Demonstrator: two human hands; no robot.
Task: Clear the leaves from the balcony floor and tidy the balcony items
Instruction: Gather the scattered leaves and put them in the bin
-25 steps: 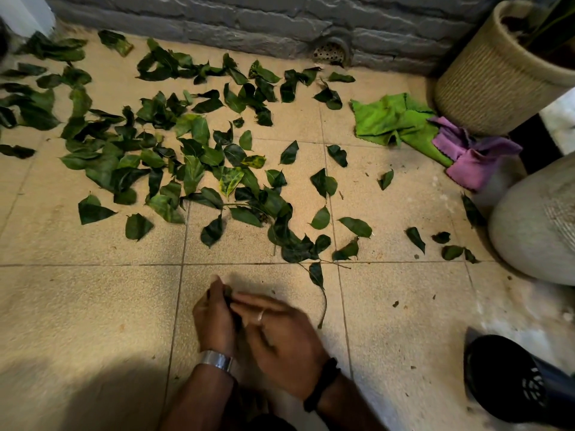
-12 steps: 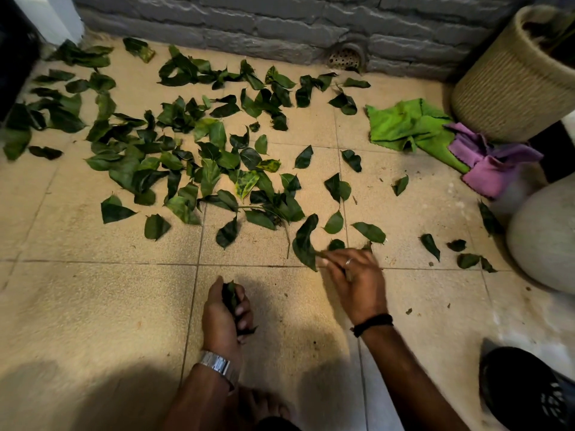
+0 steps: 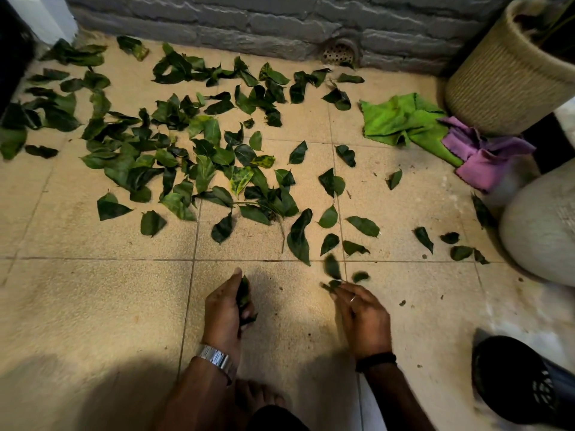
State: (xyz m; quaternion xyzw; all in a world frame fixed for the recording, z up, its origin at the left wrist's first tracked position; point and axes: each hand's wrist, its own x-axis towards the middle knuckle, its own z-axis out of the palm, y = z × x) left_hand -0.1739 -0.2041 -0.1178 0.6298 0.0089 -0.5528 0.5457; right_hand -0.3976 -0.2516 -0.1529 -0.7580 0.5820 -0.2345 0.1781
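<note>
Several dark green leaves (image 3: 193,157) lie scattered over the beige tiled floor (image 3: 93,306), thickest at the middle left. My left hand (image 3: 225,309) grips a small bunch of leaves (image 3: 243,295) low over the near tile. To its right, my right hand (image 3: 362,315) pinches a twig with a few blurred leaves (image 3: 333,269) just above the floor. A long leaf (image 3: 298,236) lies just beyond both hands.
A green cloth (image 3: 401,119) and a purple cloth (image 3: 485,157) lie crumpled at the back right beside a woven planter (image 3: 504,76). A pale round pot (image 3: 547,225) stands at the right edge, a black perforated container (image 3: 525,381) at bottom right. A grey brick wall (image 3: 280,20) with a drain (image 3: 339,52) closes the back.
My right hand reached forward to the leaves near the tile joint, then drew back toward me with a leafy twig pinched in it. My left hand stayed put with its bunch.
</note>
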